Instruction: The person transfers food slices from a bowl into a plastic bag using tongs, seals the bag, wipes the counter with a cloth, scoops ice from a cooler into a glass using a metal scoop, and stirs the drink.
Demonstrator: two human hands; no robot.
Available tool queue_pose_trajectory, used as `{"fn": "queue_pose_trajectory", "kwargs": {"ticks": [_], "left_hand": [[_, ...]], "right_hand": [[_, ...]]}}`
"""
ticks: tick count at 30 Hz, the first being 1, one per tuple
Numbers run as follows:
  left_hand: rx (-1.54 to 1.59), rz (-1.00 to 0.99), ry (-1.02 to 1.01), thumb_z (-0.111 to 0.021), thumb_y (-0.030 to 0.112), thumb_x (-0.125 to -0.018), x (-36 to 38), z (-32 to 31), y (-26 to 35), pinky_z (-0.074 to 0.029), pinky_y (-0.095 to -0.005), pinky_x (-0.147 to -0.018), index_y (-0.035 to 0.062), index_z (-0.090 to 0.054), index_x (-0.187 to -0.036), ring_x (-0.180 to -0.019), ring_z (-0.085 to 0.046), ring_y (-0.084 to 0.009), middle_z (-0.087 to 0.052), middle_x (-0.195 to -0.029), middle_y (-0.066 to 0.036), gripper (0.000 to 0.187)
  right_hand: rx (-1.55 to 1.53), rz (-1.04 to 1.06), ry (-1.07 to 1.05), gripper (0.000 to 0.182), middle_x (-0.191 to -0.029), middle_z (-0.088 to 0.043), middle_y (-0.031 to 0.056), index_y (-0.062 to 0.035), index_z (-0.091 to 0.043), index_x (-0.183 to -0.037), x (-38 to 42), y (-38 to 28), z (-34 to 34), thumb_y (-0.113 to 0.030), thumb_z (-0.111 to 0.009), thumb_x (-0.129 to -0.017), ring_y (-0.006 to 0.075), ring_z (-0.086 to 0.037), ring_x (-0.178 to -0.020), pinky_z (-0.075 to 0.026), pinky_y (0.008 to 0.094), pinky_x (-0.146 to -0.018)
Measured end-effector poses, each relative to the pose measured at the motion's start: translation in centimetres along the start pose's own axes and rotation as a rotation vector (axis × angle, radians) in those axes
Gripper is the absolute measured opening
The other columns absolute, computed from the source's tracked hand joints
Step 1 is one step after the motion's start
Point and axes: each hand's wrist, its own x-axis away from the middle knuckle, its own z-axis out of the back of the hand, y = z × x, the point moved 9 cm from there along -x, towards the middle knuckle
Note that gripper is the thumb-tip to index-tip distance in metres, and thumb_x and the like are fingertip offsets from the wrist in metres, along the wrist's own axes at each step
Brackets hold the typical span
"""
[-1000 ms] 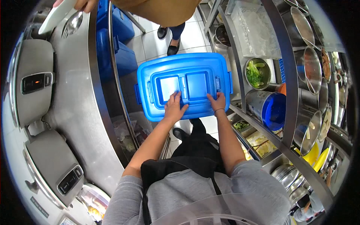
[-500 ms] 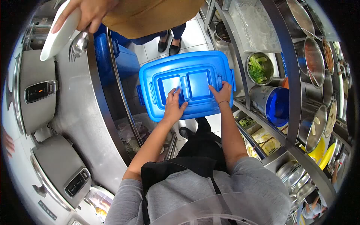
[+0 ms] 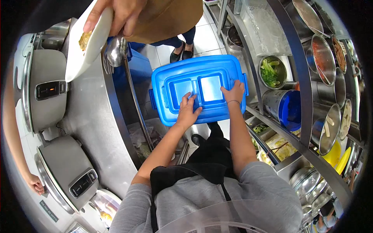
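Directly below me is a blue storage box with its lid [image 3: 182, 87] on; two sunken panels mark the top. My left hand [image 3: 188, 111] rests near the middle of the lid's near part, fingers spread and holding nothing. At the right end of the lid lies my right hand [image 3: 234, 94], its thumb apart on the top and its fingers over the edge by the side handle. The box's walls are mostly hidden beneath the lid.
Across from me a person's hand [image 3: 124, 15] holds a white plate [image 3: 95, 42] and a spoon. Two rice cookers [image 3: 70, 167] sit along the steel counter [image 3: 89, 116] at left. A metal rack [image 3: 289, 136] at right carries bowls and food pans. Another person's hand [image 3: 35, 184] touches the nearer cooker.
The plate and spoon across from me have come closer and to the right. Another person's arm has reached in at the left. My hands stay on the lid in much the same places.
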Motion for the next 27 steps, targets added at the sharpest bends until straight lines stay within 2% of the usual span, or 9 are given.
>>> {"fn": "queue_pose_trajectory", "kwargs": {"ticks": [6, 8, 12, 16, 18, 20, 22, 23, 27], "left_hand": [[0.128, -0.105, 0.167, -0.061, 0.026, -0.080, 0.7, 3.2, 4.2, -0.027, -0.0405, -0.101, 0.0055, -0.031, -0.130, -0.121, -0.031, -0.0359, -0.028, -0.131, -0.020, 0.062], [0.097, -0.173, 0.185, -0.059, 0.034, -0.081, 1.9, 5.1, 5.9, -0.025, -0.0412, -0.102, 0.0051, -0.024, -0.134, -0.122, -0.029, -0.0345, -0.026, -0.133, -0.019, 0.070], [0.676, -0.064, 0.281, -0.064, 0.039, -0.076, 5.1, 11.4, 7.1, -0.030, -0.0412, -0.098, 0.0040, -0.017, -0.136, -0.119, -0.033, -0.0310, -0.028, -0.132, -0.019, 0.084], [0.414, -0.040, 0.442, -0.069, 0.014, -0.073, 7.3, 15.8, 6.7, -0.038, -0.0338, -0.090, 0.0068, -0.018, -0.135, -0.108, -0.044, -0.0226, -0.038, -0.122, -0.014, 0.081], [0.560, 0.031, 0.491, -0.066, 0.004, -0.073, 7.9, 17.0, 5.2, -0.039, -0.0309, -0.087, 0.0072, -0.021, -0.135, -0.104, -0.047, -0.0190, -0.042, -0.118, -0.013, 0.077], [0.505, 0.110, 0.560, -0.063, -0.002, -0.072, 8.9, 18.7, 4.1, -0.039, -0.0290, -0.086, 0.0064, -0.026, -0.132, -0.100, -0.047, -0.0171, -0.043, -0.117, -0.012, 0.072], [0.549, 0.144, 0.603, -0.061, -0.002, -0.073, 9.9, 20.3, 1.8, -0.038, -0.0293, -0.087, 0.0065, -0.029, -0.131, -0.101, -0.047, -0.0169, -0.045, -0.116, -0.010, 0.066], [0.567, 0.228, 0.635, -0.060, 0.000, -0.074, 10.6, 20.8, 0.4, -0.037, -0.0294, -0.088, 0.0062, -0.031, -0.129, -0.101, -0.047, -0.0168, -0.046, -0.115, -0.009, 0.062], [0.600, 0.340, 0.721, -0.057, 0.006, -0.078, 12.4, 21.4, -2.6, -0.034, -0.0280, -0.089, 0.0050, -0.033, -0.127, -0.101, -0.045, -0.0147, -0.046, -0.111, -0.007, 0.054]], "right_hand": [[-0.425, 0.166, 0.039, 0.067, -0.107, -0.046, 0.0173, 0.0009, -0.045, -0.107, 2.9, -2.9, 3.3, -0.031, -0.077, -0.058, 0.0303, -0.047, -0.099, -0.039, 0.0378, -0.085], [-0.951, 0.307, -0.148, 0.060, -0.107, -0.048, 0.0164, 0.0009, -0.043, -0.114, 6.0, -6.7, 5.2, -0.028, -0.071, -0.070, 0.0242, -0.049, -0.099, -0.041, 0.0337, -0.082], [-1.102, 0.454, -0.486, 0.047, -0.111, -0.051, 0.0146, -0.0001, -0.038, -0.126, 13.1, -12.4, 6.9, -0.019, -0.054, -0.085, 0.0186, -0.049, -0.101, -0.041, 0.0316, -0.085], [-1.168, 0.869, -0.683, 0.038, -0.115, -0.050, 0.0140, -0.0003, -0.042, -0.123, 18.2, -17.8, 7.2, -0.013, -0.049, -0.088, 0.0194, -0.044, -0.114, -0.039, 0.0295, -0.091], [-1.295, 0.710, -0.796, 0.029, -0.105, -0.054, 0.0118, 0.0002, -0.047, -0.116, 18.0, -18.1, 6.4, -0.011, -0.047, -0.089, 0.0184, -0.053, -0.102, -0.043, 0.0289, -0.085], [-1.551, 0.158, -1.121, 0.019, -0.093, -0.056, 0.0073, -0.0014, -0.052, -0.105, 17.2, -15.6, -0.2, -0.011, -0.047, -0.089, 0.0155, -0.059, -0.082, -0.047, 0.0264, -0.074], [-1.197, 0.148, -0.938, 0.013, -0.082, -0.058, 0.0045, -0.0058, -0.057, -0.092, 12.8, -11.5, -6.9, -0.017, -0.054, -0.086, 0.0137, -0.058, -0.066, -0.046, 0.0249, -0.061], [-0.777, 0.481, -0.736, 0.014, -0.078, -0.057, 0.0028, -0.0051, -0.057, -0.089, 9.9, -9.5, -10.1, -0.019, -0.056, -0.085, 0.0131, -0.058, -0.068, -0.046, 0.0266, -0.062], [-0.038, 0.450, -0.878, 0.020, -0.093, -0.064, 0.0115, -0.0063, -0.062, -0.089, 2.6, -4.4, -21.3, -0.022, -0.058, -0.078, 0.0267, -0.062, -0.084, -0.049, 0.0362, -0.072]]}}
